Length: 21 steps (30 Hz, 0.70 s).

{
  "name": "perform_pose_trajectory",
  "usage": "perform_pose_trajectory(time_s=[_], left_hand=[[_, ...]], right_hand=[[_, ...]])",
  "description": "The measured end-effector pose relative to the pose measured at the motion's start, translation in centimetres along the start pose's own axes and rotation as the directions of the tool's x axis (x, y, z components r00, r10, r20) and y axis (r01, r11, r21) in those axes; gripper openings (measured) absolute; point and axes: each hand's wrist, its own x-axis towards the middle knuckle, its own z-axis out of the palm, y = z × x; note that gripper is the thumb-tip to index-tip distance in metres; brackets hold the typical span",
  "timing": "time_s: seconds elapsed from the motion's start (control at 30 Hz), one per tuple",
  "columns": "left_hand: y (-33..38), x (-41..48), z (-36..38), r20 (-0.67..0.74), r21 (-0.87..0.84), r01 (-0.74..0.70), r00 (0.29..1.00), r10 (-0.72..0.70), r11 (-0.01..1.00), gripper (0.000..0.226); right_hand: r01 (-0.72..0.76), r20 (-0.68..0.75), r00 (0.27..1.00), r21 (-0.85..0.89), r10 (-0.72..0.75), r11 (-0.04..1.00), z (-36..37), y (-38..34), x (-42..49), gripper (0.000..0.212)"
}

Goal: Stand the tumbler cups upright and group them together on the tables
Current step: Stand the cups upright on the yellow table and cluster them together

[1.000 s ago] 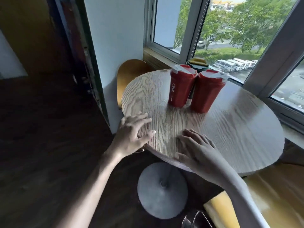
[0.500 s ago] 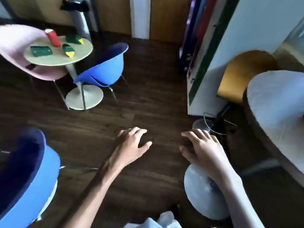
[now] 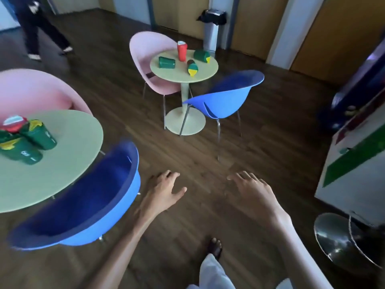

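On the far surface [image 3: 177, 74], at twelve o'clock in the view, only the red tumbler [image 3: 181, 51] stands upright, near the back edge. Three others lie on their sides around it: the left green tumbler [image 3: 166, 62] at nine o'clock on the top, the right green tumbler [image 3: 201, 56] at two o'clock, and the front green tumbler [image 3: 191, 67] at five o'clock with its yellow lid pointing toward the camera. All four sit apart from one another, so that surface looks untouched: three cups to stand, then all four to gather.

The near surface [image 3: 62, 163], at nine o'clock, carries a cluster of tumblers [image 3: 38, 133], green ones and a red-lidded one, packed close and apparently upright, though the wide lens slants them. That surface reads as finished.

The left hand [image 3: 164, 191] and right hand [image 3: 257, 191] hang over the wooden floor at six o'clock, well apart from any cup. Each grip is slack, fingers loosely spread, holding nothing. A blue chair [image 3: 225, 101] stands between the hands and the far surface, so the approach probably means stepping round it.
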Motion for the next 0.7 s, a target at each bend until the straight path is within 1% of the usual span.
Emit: perform_pose_trajectory(time_s=[0.07,0.17,0.33,0.43,0.53,0.57,0.67,0.7], left_hand=[[0.1,3.0,0.1,0.009,-0.044,0.056,0.998,-0.056,0.997,0.068],[0.8,7.8,-0.2,-0.041,0.005,0.07,0.997,-0.07,0.998,0.08],[1.6,15.0,-0.1,-0.076,-0.006,0.125,0.989,-0.125,0.992,0.076],[1.1,18.3,0.2,-0.059,0.015,0.158,0.986,-0.157,0.987,0.073],[0.3,22.1,0.4,-0.035,0.042,0.195,0.98,-0.194,0.98,0.074],[0.0,23.4,0.4,-0.033,0.038,0.204,0.979,-0.203,0.978,0.073],[-1.3,28.1,0.4,-0.011,0.043,0.223,0.975,-0.223,0.974,0.063],[-2.0,29.9,0.5,0.006,0.049,0.221,0.975,-0.222,0.974,0.06]], right_hand=[[0.025,0.011,1.0,0.015,-0.025,1.0,-0.7,1.1,3.3,0.052],[0.046,-0.008,0.999,0.007,-0.046,0.999,-2.3,3.2,8.1,0.048],[0.076,0.001,0.997,-0.004,-0.076,0.997,-4.8,7.0,16.6,0.058],[0.098,0.009,0.995,0.003,-0.098,0.995,-5.6,7.9,20.6,0.056],[0.129,-0.043,0.991,0.043,-0.127,0.991,-6.1,8.1,24.6,0.073],[0.138,-0.046,0.99,0.036,-0.136,0.99,-6.1,8.2,26.1,0.072],[0.157,0.018,0.987,0.026,-0.157,0.987,-6.1,8.4,31.5,0.053],[0.164,0.037,0.986,0.038,-0.165,0.986,-6.2,8.3,33.5,0.052]])
